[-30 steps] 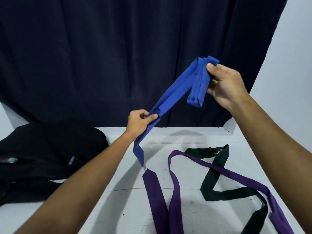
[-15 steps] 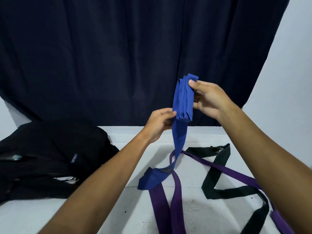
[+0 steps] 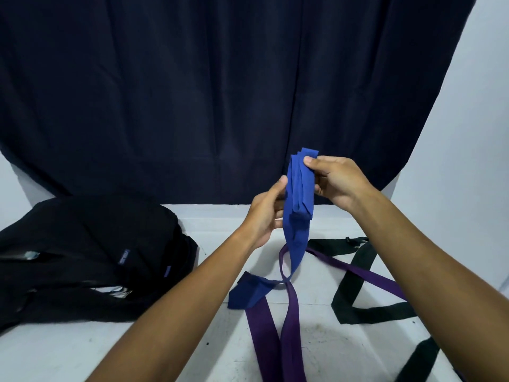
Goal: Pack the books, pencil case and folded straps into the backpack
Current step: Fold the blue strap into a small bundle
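A blue strap (image 3: pixel 299 194) is partly folded into a stack held upright above the table. My right hand (image 3: pixel 334 181) pinches the top of the folded stack between thumb and fingers. My left hand (image 3: pixel 265 213) grips the strap just below and to the left. The strap's loose tail hangs down and its end lies on the table. A purple strap (image 3: pixel 292 326) and a black strap (image 3: pixel 355 271) lie unfolded on the white table (image 3: pixel 165 351). The black backpack (image 3: pixel 82 257) lies on its side at the left.
A dark curtain (image 3: pixel 220 92) hangs behind the table, with a pale wall (image 3: pixel 473 133) to the right. Something pale shows at the backpack's lower opening (image 3: pixel 115 289). No books or pencil case are in view.
My hands have come together and lower in front of me. The blue strap went from stretched between them to a near-vertical folded stack, and its tail dropped onto the table.
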`<move>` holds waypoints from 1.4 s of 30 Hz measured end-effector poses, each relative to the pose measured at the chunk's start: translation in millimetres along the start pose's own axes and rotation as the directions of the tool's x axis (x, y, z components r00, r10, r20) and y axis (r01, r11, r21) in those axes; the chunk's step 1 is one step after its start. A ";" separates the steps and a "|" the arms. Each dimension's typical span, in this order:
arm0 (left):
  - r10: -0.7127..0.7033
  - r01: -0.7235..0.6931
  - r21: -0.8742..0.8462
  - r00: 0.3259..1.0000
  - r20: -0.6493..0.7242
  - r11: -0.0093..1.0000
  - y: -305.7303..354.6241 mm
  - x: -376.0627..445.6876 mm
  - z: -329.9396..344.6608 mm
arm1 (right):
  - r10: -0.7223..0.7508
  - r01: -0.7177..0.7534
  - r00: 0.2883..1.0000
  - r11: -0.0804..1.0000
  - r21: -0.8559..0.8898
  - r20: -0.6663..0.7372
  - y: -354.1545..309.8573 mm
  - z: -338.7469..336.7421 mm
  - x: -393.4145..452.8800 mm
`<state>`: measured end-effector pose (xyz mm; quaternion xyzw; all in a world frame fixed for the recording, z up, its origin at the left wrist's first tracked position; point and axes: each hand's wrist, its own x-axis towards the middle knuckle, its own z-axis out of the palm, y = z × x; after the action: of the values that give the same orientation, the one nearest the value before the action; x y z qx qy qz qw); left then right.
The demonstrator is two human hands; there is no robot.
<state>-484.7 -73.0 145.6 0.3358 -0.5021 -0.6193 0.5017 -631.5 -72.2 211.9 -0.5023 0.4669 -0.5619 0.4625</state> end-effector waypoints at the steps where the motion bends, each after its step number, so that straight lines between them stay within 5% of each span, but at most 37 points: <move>1: 0.008 -0.008 0.030 1.000 -0.001 1.000 -2.2 -2.0 1.1 | -0.005 0.005 1.000 1.000 -0.009 -0.013 0.2 0.6 0.8; 18: -0.024 0.030 -0.060 0.996 0.090 0.998 -2.1 -3.2 8.6 | -0.058 0.049 0.985 0.997 -0.057 -0.165 9.3 13.9 -1.8; 35: 0.099 -0.098 0.059 0.995 -0.013 0.993 -12.1 6.0 5.1 | -0.192 0.107 0.954 0.936 -0.335 -0.231 18.8 9.4 4.8; 38: 0.123 -0.122 0.099 0.992 -0.006 0.988 -10.8 5.7 3.6 | -0.010 -0.042 0.979 0.968 -0.249 -0.206 21.7 4.7 -0.2; 42: 0.162 -0.166 0.152 0.986 0.037 0.974 -13.5 6.6 4.0 | 0.247 -0.248 0.967 0.968 0.018 0.070 25.6 3.1 -7.5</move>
<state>-494.0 -78.3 134.3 0.3236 -0.5806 -0.5391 0.5173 -626.6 -68.5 185.8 -0.4524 0.5025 -0.4888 0.5512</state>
